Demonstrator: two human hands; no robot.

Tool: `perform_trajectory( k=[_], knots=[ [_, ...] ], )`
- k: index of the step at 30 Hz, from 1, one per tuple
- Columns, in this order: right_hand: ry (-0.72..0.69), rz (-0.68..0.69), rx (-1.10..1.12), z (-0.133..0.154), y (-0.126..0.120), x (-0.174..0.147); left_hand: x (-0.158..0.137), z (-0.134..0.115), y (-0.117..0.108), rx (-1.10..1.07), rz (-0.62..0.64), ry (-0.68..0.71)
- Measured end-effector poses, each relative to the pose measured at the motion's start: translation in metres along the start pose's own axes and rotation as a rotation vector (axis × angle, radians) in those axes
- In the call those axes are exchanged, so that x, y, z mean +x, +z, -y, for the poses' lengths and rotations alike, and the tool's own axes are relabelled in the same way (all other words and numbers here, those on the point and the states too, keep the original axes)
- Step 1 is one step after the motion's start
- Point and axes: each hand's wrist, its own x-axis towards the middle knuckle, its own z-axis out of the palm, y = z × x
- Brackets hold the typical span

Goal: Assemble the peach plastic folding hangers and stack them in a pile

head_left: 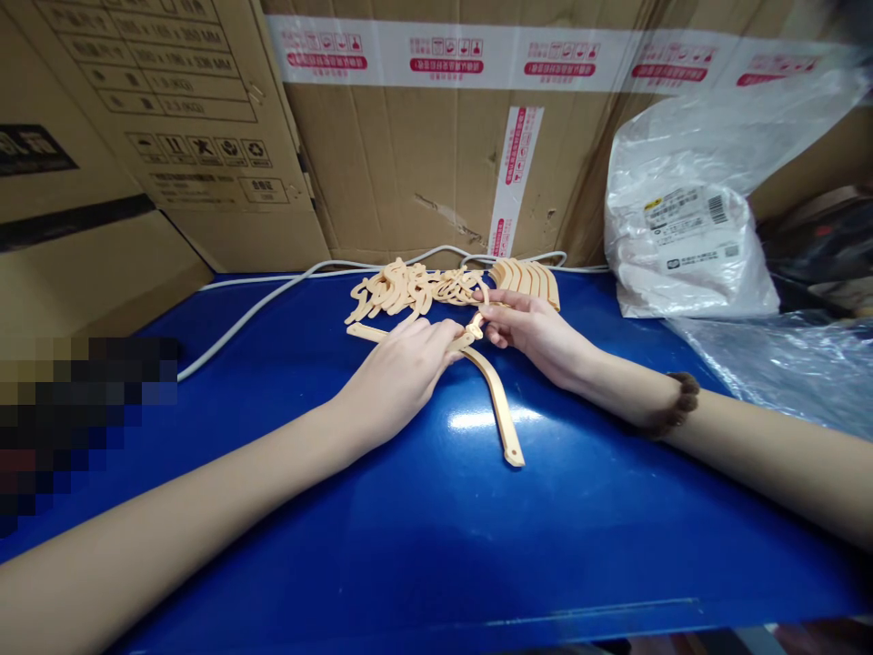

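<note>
Two hands (409, 362) (538, 332), wooden pieces (497, 398) held, perhaps joined

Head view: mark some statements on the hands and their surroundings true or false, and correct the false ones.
1. The left hand is on a wooden strip. True.
2. The right hand is touching nothing. False: the right hand has its fingers on a small wooden piece.
3. A white plastic bag stands at the far right of the table. True.
4. The dark bracelet is on the left arm. False: the dark bracelet is on the right arm.
5. The neat row of curved pieces lies to the right of the loose heap. True.
</note>
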Motion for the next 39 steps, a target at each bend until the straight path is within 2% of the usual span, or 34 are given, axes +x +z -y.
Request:
perform_trajectory(
  k=[8, 14, 33, 39],
  knots=[
    [-0.025, -0.024, 0.005, -0.0023, -0.0011, 0.0007, 0.0014, -0.0029, -0.0011, -0.052, 0.05, -0.072],
    [-0.039, 0.007, -0.06, -0.0028, -0.0006, 0.0009, -0.0002, -0.002, 0.0009, -0.074, 0.063, -0.069],
    [-0.115, -0.026, -0.143, -0.0053, 0.0005, -0.0006, -0.0003, -0.0017, 0.0019, -0.027, 0.11, -0.09],
    [-0.144, -0.044, -0.208, -0.002, 0.0028, -0.003, 0.0008, -0.0011, 0.0017, -0.014, 0.087, -0.072]
  ],
)
